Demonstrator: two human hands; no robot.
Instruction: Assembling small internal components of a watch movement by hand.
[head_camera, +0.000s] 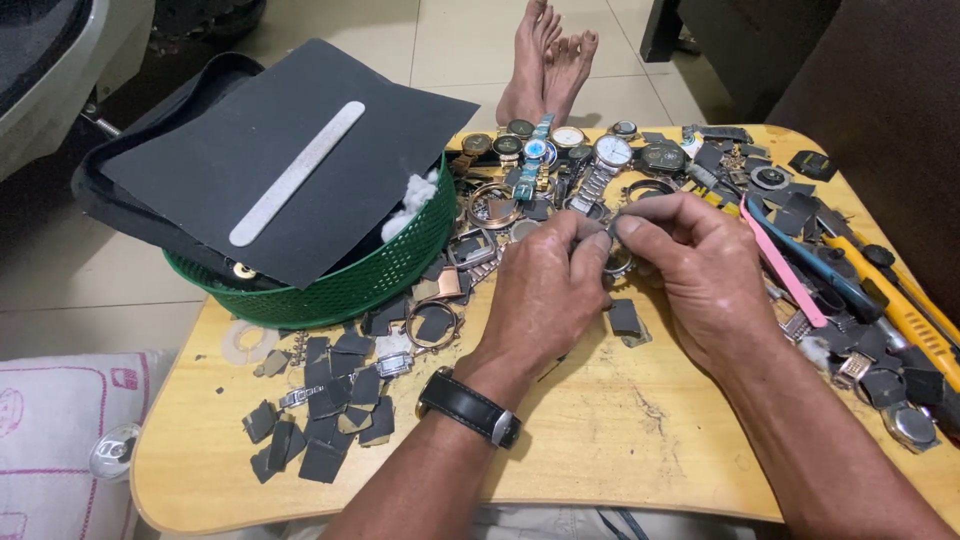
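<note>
**Two hands pinch a small watch part over a cluttered wooden desk**

The wooden desk fills most of the view; its near edge is bare, scratched wood. At its far left corner a green basket stands, topped by a dark sheet of sandpaper with a pale nail file lying across it. Along the far edge a row of wristwatches lies face up. Near the left edge, dark cut scraps are scattered. By the right edge lie a pink strip and a yellow utility knife.

Near the desk's middle, the left hand, a black watch on its wrist, meets the right hand. Both hands close thumb and fingertips together on a small round watch part, held just above the desk; it is mostly hidden by the fingers.
</note>
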